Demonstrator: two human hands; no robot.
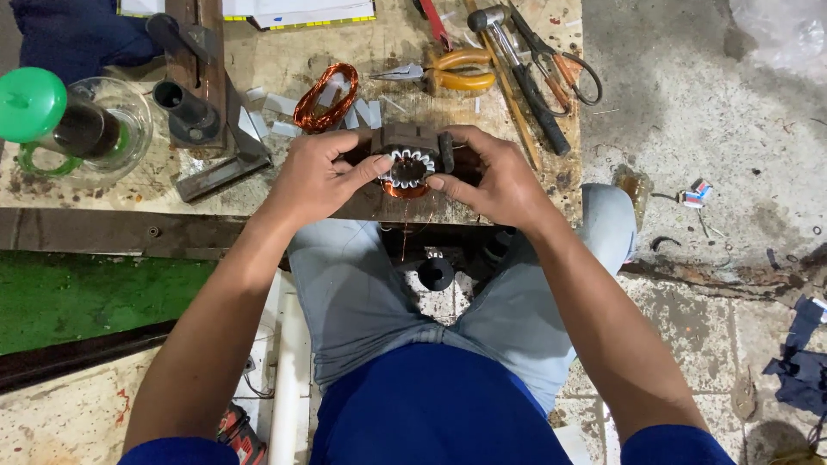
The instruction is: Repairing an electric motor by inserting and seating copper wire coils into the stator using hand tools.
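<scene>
Copper winding: I see a bright wire coil seated in the motor stator [407,164], whose slots are lined with white insulating paper; the stator sits at the near edge of the wooden workbench [284,65], above my knees.
Left hand: my left hand [314,176] is curled around the stator's left side, thumb and forefinger pinched at the paper-lined rim.
Right hand: my right hand [491,176] wraps the stator's right side, fingers bent over its top and thumb at the lower rim (both hands closed on it, neither flat).
Loose coil: a separate copper wire coil [326,96] lies on the bench just behind the stator, among white paper strips [276,116].
Tools: yellow-handled pliers [448,73], a hammer [517,73] and scissors [560,73] lie to the right rear, close together.
Left of bench: a metal winding jig [202,103] stands near a glass jar [112,129] with a green-capped bottle [34,103] over it.
Floor: rough concrete [706,129] to the right, well apart from the hands.
</scene>
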